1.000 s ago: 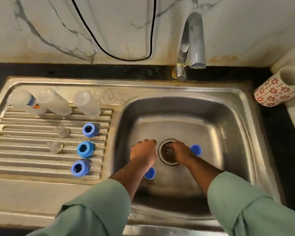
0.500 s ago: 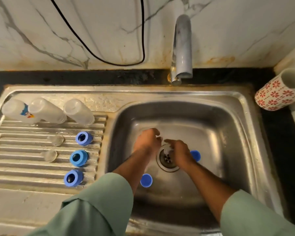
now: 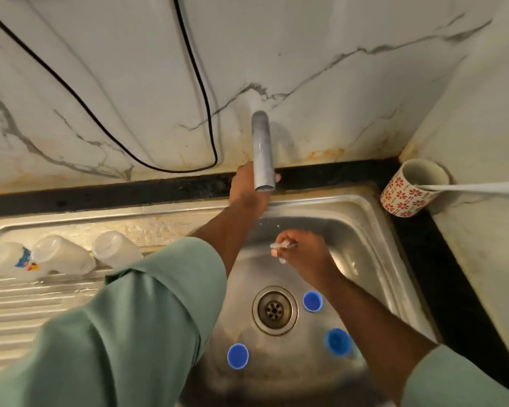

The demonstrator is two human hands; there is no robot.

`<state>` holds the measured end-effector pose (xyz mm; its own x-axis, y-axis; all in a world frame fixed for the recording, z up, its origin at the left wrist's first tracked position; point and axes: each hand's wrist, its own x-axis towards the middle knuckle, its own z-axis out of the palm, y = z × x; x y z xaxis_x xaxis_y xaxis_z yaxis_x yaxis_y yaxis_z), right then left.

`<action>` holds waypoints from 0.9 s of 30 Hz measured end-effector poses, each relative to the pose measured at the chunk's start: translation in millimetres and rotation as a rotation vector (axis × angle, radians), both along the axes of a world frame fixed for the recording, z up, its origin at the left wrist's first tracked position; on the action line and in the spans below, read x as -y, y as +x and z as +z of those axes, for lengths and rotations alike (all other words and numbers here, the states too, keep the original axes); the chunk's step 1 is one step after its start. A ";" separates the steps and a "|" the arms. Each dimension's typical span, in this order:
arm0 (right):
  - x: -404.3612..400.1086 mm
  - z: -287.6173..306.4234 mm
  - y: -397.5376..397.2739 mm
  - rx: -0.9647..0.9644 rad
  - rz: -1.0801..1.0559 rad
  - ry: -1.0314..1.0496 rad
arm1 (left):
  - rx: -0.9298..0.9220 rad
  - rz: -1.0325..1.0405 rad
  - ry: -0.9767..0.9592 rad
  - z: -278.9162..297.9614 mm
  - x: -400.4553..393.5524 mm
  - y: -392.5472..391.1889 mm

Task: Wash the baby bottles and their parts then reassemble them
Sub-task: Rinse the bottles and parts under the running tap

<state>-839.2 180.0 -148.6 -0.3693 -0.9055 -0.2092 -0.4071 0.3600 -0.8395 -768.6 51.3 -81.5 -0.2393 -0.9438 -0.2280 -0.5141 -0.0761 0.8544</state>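
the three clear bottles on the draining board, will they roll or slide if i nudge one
Probably they would roll: the clear bottles lie on their sides, rounded, on the ribbed draining board. They look like thin empty plastic, so likely light and easily shifted. Each touches its neighbour, so nudging one may move the others.

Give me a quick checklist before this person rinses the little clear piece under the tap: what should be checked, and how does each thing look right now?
1. Left hand at the base of the tap: ok, it reaches behind the spout.
2. Water running: not ok, no stream shows below the spout.
3. Small clear part gripped: ok, the right hand pinches it in its fingers.
4. Part under the spout: ok, roughly; it is held over the sink basin in front of the spout.
5. Drain clear: ok, the three blue caps lie around it, not on it.
6. Bottles out of the way: ok, lying on the draining board.
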 end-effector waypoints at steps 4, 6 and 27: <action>0.5 -11.1 -6.7 0.180 -0.060 -0.110 | -0.061 0.125 -0.001 -4.2 1.4 11.7; -1.3 -14.6 -4.6 0.174 -0.055 -0.131 | -0.087 0.196 0.057 -5.6 1.8 19.8; 6.8 -55.5 18.1 0.867 -0.218 0.286 | -0.209 0.330 0.489 0.4 8.5 24.3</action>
<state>-821.2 173.2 -204.1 -0.1359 -0.7060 -0.6950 0.4201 0.5943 -0.6858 -744.3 42.8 -81.0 -0.0395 -0.7740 -0.6320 -0.2222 -0.6099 0.7607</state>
